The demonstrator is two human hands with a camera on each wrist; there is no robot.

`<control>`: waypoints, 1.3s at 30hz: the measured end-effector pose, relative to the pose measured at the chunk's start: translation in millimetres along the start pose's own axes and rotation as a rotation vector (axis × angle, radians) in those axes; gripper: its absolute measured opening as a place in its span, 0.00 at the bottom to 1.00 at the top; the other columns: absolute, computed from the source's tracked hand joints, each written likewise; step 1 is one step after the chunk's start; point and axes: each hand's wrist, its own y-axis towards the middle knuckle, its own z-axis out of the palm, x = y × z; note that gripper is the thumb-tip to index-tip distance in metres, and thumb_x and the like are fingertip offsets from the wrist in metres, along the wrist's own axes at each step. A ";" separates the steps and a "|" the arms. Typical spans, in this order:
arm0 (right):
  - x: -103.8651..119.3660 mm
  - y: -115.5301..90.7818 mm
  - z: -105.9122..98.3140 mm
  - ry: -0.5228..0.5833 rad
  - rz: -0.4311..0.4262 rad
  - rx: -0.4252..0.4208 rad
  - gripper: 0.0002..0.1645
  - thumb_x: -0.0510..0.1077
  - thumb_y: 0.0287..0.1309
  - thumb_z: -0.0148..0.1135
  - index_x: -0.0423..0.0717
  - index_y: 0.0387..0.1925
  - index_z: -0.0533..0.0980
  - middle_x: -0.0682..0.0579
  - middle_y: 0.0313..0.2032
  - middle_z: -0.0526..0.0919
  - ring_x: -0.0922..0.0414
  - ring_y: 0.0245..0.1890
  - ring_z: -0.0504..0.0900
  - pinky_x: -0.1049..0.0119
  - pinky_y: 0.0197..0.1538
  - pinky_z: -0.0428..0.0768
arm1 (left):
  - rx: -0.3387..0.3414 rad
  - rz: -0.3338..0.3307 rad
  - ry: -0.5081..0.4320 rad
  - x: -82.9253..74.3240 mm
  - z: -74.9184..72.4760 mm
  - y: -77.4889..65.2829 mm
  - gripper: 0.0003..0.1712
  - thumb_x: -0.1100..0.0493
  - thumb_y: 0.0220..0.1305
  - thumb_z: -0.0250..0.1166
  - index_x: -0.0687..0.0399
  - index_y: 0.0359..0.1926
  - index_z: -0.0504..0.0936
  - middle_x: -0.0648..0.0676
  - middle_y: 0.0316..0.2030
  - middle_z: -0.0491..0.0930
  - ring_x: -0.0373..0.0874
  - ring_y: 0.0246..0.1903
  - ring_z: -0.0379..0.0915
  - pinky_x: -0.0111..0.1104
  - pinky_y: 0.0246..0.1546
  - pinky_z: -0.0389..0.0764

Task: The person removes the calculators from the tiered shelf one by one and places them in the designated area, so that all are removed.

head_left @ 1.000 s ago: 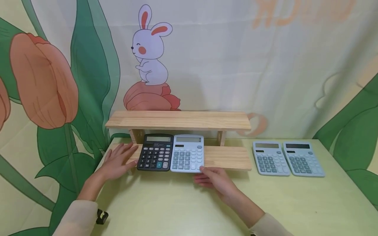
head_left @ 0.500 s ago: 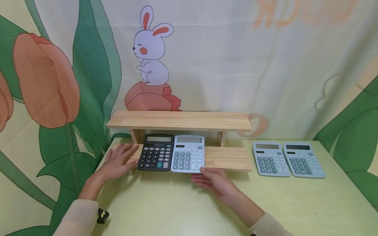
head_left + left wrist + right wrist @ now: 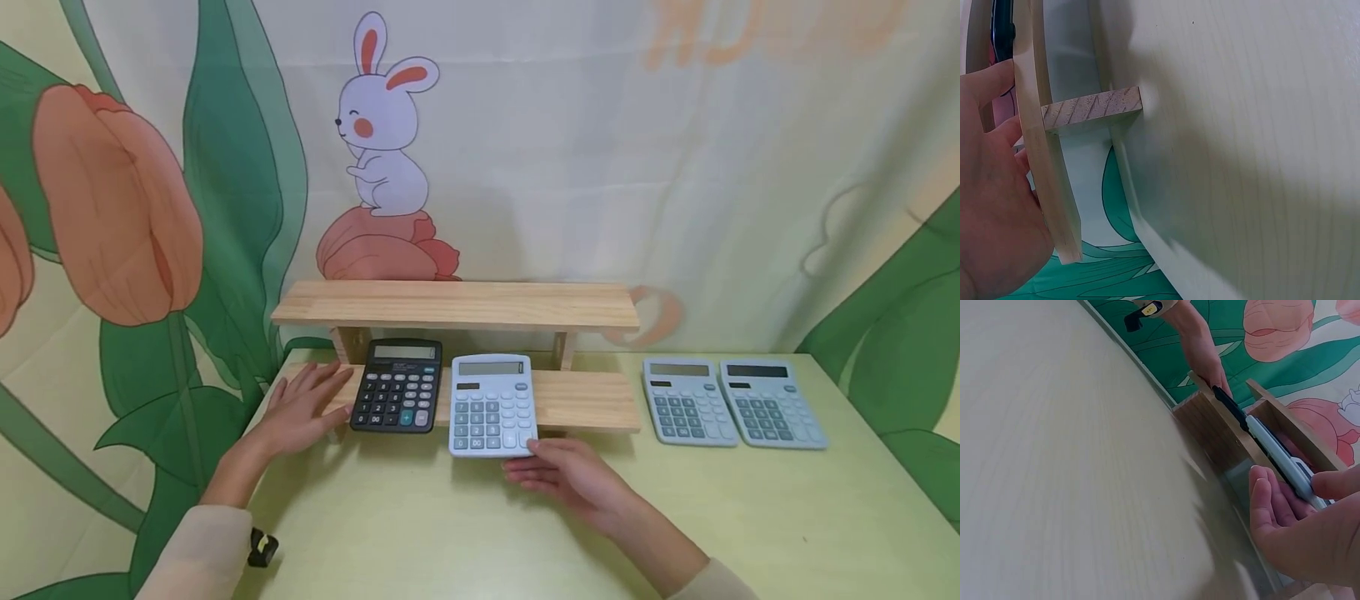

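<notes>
My right hand [image 3: 573, 483] pinches the lower right corner of a light blue calculator [image 3: 492, 408], thumb on top and fingers beneath. The calculator overlaps the front of the lower wooden shelf [image 3: 592, 398] in the head view. To its left, a black calculator [image 3: 397, 386] lies on that shelf, a gap between the two. My left hand [image 3: 303, 408] rests on the left end of the shelf with fingers spread, fingertips close to the black calculator. In the right wrist view the light blue calculator [image 3: 1279, 456] shows edge-on between thumb and fingers [image 3: 1282, 503].
An upper wooden shelf [image 3: 457, 305] stands behind and above the lower one. On the right of the pale table [image 3: 450, 533] lie two more light blue calculators, one [image 3: 688, 402] beside the other [image 3: 772, 404]. A printed curtain [image 3: 540, 167] hangs behind.
My right hand has drawn the light blue calculator toward me and slightly right, parting it from the black one. The left hand and black calculator stay in place.
</notes>
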 end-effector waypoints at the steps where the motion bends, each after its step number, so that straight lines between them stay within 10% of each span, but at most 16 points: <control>1: -0.4 -1.2 -0.5 -0.006 0.001 0.002 0.23 0.43 0.79 0.56 0.26 0.62 0.76 0.34 0.52 0.87 0.45 0.53 0.89 0.53 0.63 0.82 | -0.002 0.000 -0.002 -0.4 -0.4 -0.4 0.41 0.40 0.78 0.57 0.54 0.82 0.63 0.65 0.81 0.54 0.70 0.81 0.37 0.73 0.72 0.33; 39: 6.0 18.6 1.5 0.079 0.020 -0.097 0.30 0.48 0.81 0.56 0.29 0.69 0.70 0.43 0.56 0.87 0.50 0.56 0.86 0.57 0.62 0.81 | -0.007 -0.015 -0.004 1.0 2.4 1.0 0.41 0.39 0.77 0.57 0.54 0.82 0.63 0.65 0.81 0.54 0.70 0.81 0.36 0.73 0.72 0.32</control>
